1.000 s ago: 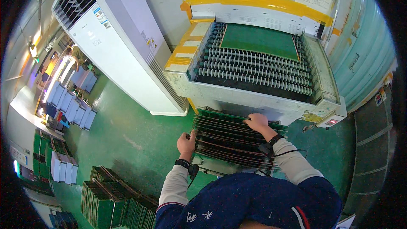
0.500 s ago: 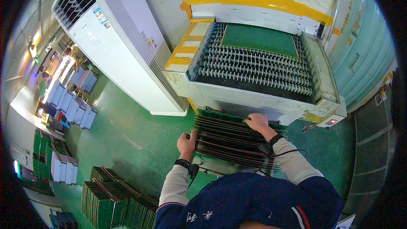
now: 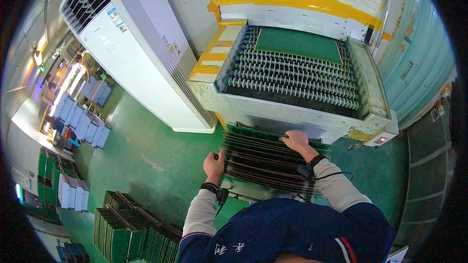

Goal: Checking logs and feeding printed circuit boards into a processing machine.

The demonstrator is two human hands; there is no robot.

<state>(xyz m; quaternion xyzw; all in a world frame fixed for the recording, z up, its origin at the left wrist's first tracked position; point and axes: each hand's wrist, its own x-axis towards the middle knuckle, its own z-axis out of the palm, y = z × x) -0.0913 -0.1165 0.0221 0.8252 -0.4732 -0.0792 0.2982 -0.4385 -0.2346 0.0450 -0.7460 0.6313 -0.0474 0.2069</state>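
In front of me stands a rack of thin green circuit board panels, upright in a row with copper-coloured edges. My left hand is at the rack's left side, its fingers curled against the panel ends; what they grip is hidden. Toward the far side of the rack, my right hand pinches the top edge of a panel. Beyond it is a roller conveyor with rows of pale discs. A single green panel lies flat on its far rollers.
Left of the conveyor rises a tall white air conditioner. More racked green panels stand on the floor at lower left. A dark grey panelled surface runs along the right. People work at a lit bench far left.
The flat panel on the rollers has shifted very slightly farther from me. Both my hands stay where they were.
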